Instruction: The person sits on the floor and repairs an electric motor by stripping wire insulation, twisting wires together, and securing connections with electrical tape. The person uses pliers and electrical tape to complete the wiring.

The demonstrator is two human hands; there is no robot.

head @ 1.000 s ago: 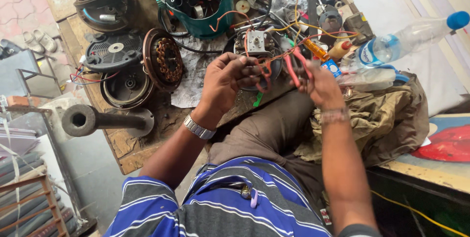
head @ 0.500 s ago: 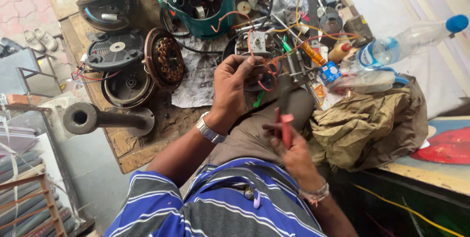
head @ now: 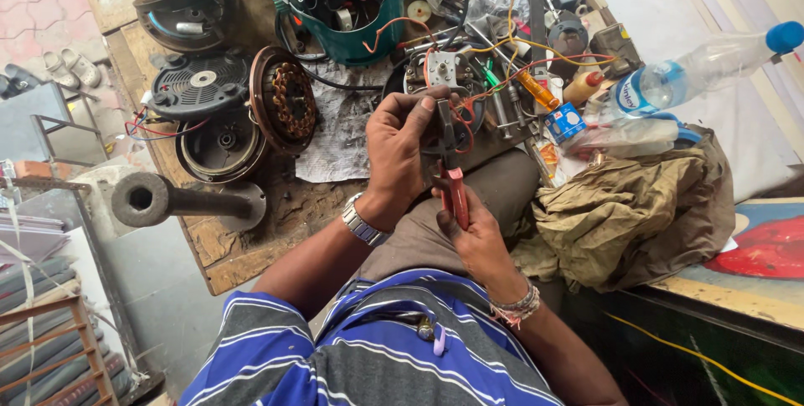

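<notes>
While gripped at their red handles by the closed right hand (head: 477, 234), pliers (head: 450, 173) upright, nose away toward wires (head: 462, 113) pinched in left hand (head: 400, 150).

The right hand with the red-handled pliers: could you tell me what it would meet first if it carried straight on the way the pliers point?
Probably the left hand, whose fingers sit at the tips of the pliers held by the right hand; depth is hard to judge.
</notes>
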